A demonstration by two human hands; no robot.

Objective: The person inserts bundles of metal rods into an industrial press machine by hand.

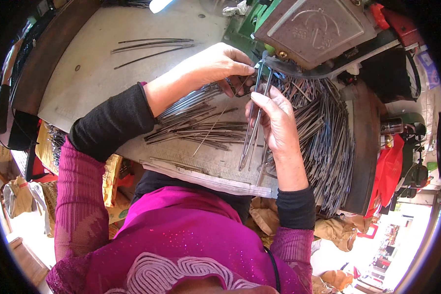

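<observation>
My right hand [275,117] pinches long thin metal ribs [250,139], which look like umbrella ribs. They hang down toward the table's front edge, with their upper ends at the head of a green machine [267,22]. Close beside it, my left hand [230,66] is closed, thumb and fingertips together on a thin dark rib [243,84] near the same spot. Its lower fingers are shadowed. Under the left forearm lies a loose pile of ribs [201,130], and to the right of my right hand spreads a large dense heap of ribs [323,137].
The metal-topped table [103,73] carries several separate ribs [152,46] at its far left. A large maroon cover plate [316,32] of the machine overhangs the far right. Dark raised borders [362,152] line the table's sides. Red cloth [387,171] hangs at the right.
</observation>
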